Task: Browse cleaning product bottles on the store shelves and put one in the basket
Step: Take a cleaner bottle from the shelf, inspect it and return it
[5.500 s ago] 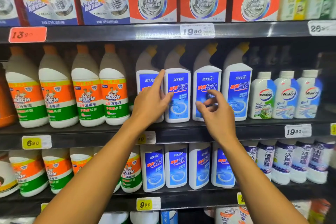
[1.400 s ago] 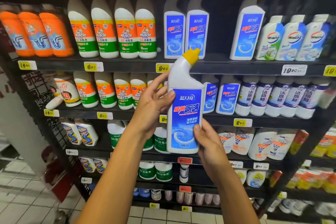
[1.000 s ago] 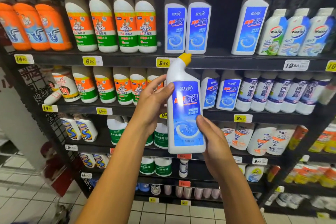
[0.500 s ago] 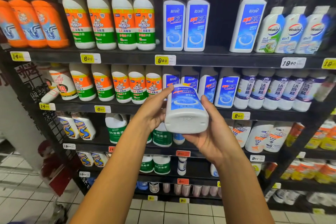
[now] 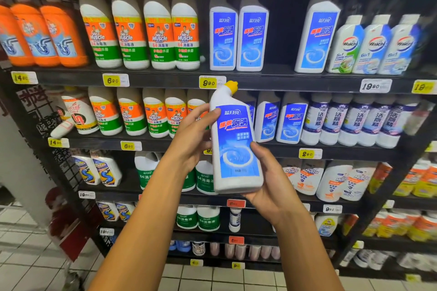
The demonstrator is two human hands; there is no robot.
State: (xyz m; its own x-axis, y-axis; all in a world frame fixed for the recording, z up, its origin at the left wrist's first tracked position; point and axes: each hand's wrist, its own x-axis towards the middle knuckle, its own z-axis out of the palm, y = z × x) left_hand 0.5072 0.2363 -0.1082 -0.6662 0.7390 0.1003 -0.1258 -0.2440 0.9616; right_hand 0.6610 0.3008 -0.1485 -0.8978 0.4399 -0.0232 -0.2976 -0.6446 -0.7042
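You hold the white bottle [image 5: 234,146] up in front of the shelves [image 5: 272,78], standing almost straight, with its yellow cap [image 5: 231,86] on top and its blue label facing you. Your left hand [image 5: 191,142] wraps its fingers round the bottle's upper left side; your right hand [image 5: 272,179] cups the bottom right corner, thumb pressed on the label; more bottles like it stand on the shelf just behind.

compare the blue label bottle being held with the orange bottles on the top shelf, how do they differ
The held bottle is white with a blue label; the orange bottles are orange all over. The held bottle has a bent neck and yellow cap and leans slightly in the left hand and right hand; the orange bottles stand upright on the shelf.
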